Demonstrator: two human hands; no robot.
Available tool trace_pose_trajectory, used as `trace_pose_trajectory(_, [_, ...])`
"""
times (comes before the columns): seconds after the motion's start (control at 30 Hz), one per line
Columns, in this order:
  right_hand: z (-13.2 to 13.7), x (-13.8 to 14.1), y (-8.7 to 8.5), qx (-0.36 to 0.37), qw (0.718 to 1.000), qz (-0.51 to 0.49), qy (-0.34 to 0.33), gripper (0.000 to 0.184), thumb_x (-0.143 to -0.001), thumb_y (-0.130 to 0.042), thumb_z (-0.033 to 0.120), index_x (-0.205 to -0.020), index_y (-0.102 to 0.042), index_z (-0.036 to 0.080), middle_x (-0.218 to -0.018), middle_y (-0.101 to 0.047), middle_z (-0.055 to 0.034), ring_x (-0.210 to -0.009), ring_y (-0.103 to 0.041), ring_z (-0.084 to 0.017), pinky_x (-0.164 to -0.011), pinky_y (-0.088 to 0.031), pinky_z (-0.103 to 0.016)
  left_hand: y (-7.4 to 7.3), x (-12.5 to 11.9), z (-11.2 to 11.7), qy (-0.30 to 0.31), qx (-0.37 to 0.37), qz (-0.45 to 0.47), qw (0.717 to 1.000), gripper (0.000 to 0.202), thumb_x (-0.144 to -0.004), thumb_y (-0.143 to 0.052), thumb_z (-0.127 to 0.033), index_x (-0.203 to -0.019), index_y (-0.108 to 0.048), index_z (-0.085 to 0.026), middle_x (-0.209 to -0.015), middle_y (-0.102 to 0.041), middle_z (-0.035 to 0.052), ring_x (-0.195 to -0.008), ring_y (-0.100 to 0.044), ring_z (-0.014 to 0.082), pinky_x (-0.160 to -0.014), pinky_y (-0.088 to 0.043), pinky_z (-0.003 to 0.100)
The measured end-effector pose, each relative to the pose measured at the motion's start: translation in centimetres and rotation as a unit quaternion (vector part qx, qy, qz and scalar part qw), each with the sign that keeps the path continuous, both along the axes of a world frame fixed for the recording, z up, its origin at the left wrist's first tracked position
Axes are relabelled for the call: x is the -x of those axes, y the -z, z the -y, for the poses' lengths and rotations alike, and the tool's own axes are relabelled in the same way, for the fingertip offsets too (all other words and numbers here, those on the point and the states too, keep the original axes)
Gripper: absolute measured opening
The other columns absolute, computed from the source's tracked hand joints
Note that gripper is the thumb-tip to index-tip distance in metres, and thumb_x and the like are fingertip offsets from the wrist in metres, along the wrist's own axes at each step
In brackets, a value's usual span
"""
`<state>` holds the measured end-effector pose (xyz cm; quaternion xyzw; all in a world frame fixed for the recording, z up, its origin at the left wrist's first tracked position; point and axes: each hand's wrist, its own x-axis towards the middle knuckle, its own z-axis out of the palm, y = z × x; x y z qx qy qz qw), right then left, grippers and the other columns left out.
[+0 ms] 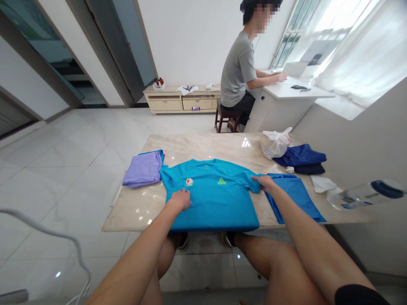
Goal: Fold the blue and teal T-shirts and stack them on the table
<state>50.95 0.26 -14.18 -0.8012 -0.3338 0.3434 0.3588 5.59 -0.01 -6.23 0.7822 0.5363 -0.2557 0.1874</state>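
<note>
A turquoise T-shirt (216, 199) lies face up on the marble table (203, 146), its hem hanging over the near edge. My left hand (181, 199) rests flat on the shirt's left side, fingers stretched out. My right hand (264, 183) pinches the shirt's right sleeve at its edge. A folded lilac garment (143, 168) lies to the left of the shirt. A blue garment (294, 195) lies to the right, just beyond my right hand.
A white plastic bag (275, 143), dark blue folded clothes (302, 157), a white cloth (322, 183) and a lying clear bottle (365, 195) sit at the table's right end. A person in a grey shirt (238, 70) sits at a white desk behind. A white cable (47, 237) curves at lower left.
</note>
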Motion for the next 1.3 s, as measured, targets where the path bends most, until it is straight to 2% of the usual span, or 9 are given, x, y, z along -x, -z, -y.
trace_pose_trajectory(0.17, [-1.2, 0.1, -1.8, 0.021, 0.993, 0.117, 0.022, 0.038, -0.09, -0.075, 0.033, -0.064, -0.048, 0.025, -0.067, -0.056, -0.0028, -0.083, -0.061, -0.024, -0.077, -0.051, -0.032, -1.9, -0.1, 0.4, 0.024, -0.013, 0.009, 1.0, 0.055, -0.108, -0.055, -0.04, -0.157, -0.059, -0.016, -0.166, -0.055, 0.0248, -0.149, -0.058, 0.041, -0.116, -0.051, 0.05])
trace_pose_trajectory(0.3, [-2.4, -0.3, -3.8, -0.026, 0.975, 0.219, -0.03, 0.041, -0.096, -0.069, 0.037, -0.064, -0.046, 0.025, -0.068, -0.055, -0.0031, -0.083, -0.057, -0.023, -0.08, -0.045, -0.031, -3.0, -0.4, 0.7, 0.039, -0.03, 0.025, 0.998, 0.054, -0.108, -0.054, -0.04, -0.155, -0.061, -0.015, -0.166, -0.054, 0.025, -0.147, -0.058, 0.0407, -0.115, -0.052, 0.05])
trace_pose_trajectory(0.43, [-1.9, -0.4, -3.6, -0.049, 0.951, 0.293, -0.085, 0.038, -0.1, -0.063, 0.04, -0.068, -0.049, 0.025, -0.071, -0.061, -0.004, -0.079, -0.058, -0.022, -0.076, -0.042, -0.031, -3.3, -0.5, 1.1, 0.05, -0.023, 0.036, 0.998, 0.051, -0.107, -0.054, -0.038, -0.151, -0.064, -0.014, -0.16, -0.059, 0.0251, -0.145, -0.058, 0.0418, -0.115, -0.052, 0.052])
trace_pose_trajectory(0.6, [-0.6, -0.6, -2.0, 0.027, 0.955, 0.267, -0.126, 0.042, -0.094, -0.069, 0.034, -0.059, -0.047, 0.024, -0.059, -0.054, -0.0016, -0.067, -0.054, -0.019, -0.066, -0.038, -0.029, -3.0, 0.1, 1.3, 0.04, -0.001, 0.034, 0.999, 0.049, -0.106, -0.057, -0.038, -0.149, -0.066, -0.016, -0.158, -0.061, 0.024, -0.146, -0.058, 0.0425, -0.115, -0.051, 0.053])
trace_pose_trajectory(0.7, [-0.8, -1.3, -1.9, 0.007, 0.957, 0.261, -0.129, 0.04, -0.092, -0.071, 0.035, -0.06, -0.05, 0.024, -0.057, -0.053, -0.0009, -0.067, -0.054, -0.019, -0.065, -0.039, -0.028, -3.0, 0.3, 1.2, 0.036, -0.002, 0.032, 0.999, 0.049, -0.106, -0.058, -0.038, -0.149, -0.066, -0.018, -0.161, -0.06, 0.0227, -0.147, -0.057, 0.0419, -0.116, -0.051, 0.052])
trace_pose_trajectory(0.8, [-1.1, -2.1, -2.0, -0.021, 0.968, 0.233, -0.087, 0.035, -0.092, -0.07, 0.036, -0.064, -0.053, 0.024, -0.059, -0.052, -0.0005, -0.072, -0.058, -0.021, -0.068, -0.046, -0.028, -3.2, 0.0, 1.1, 0.041, -0.013, 0.032, 0.999, 0.05, -0.106, -0.056, -0.038, -0.151, -0.066, -0.018, -0.163, -0.058, 0.0217, -0.148, -0.057, 0.0412, -0.116, -0.052, 0.051])
trace_pose_trajectory(0.97, [0.2, -2.7, -1.0, 0.029, 0.985, 0.168, 0.004, 0.02, -0.085, -0.076, 0.024, -0.069, -0.064, 0.021, -0.061, -0.058, -0.0039, -0.082, -0.069, -0.027, -0.075, -0.058, -0.034, -3.5, -1.0, 1.3, 0.062, -0.011, 0.022, 0.998, 0.052, -0.108, -0.053, -0.04, -0.153, -0.063, -0.015, -0.163, -0.058, 0.0231, -0.147, -0.057, 0.0409, -0.116, -0.051, 0.052])
trace_pose_trajectory(1.07, [1.1, -2.5, -0.2, 0.032, 0.99, 0.137, 0.009, 0.015, -0.085, -0.081, 0.029, -0.081, -0.071, 0.019, -0.067, -0.066, -0.007, -0.084, -0.072, -0.028, -0.073, -0.062, -0.034, -3.4, -1.3, 1.3, 0.066, -0.014, 0.022, 0.997, 0.053, -0.108, -0.053, -0.04, -0.153, -0.063, -0.014, -0.162, -0.058, 0.0234, -0.147, -0.057, 0.0411, -0.115, -0.051, 0.052])
trace_pose_trajectory(1.3, [1.0, -1.9, 0.4, 0.021, 0.995, 0.1, -0.005, 0.033, -0.08, -0.091, 0.043, -0.094, -0.075, 0.017, -0.078, -0.075, -0.0096, -0.087, -0.076, -0.03, -0.07, -0.063, -0.034, -3.1, -1.4, 1.0, 0.069, -0.026, 0.026, 0.997, 0.049, -0.107, -0.056, -0.04, -0.148, -0.067, -0.016, -0.156, -0.063, 0.0232, -0.143, -0.06, 0.0409, -0.112, -0.053, 0.052])
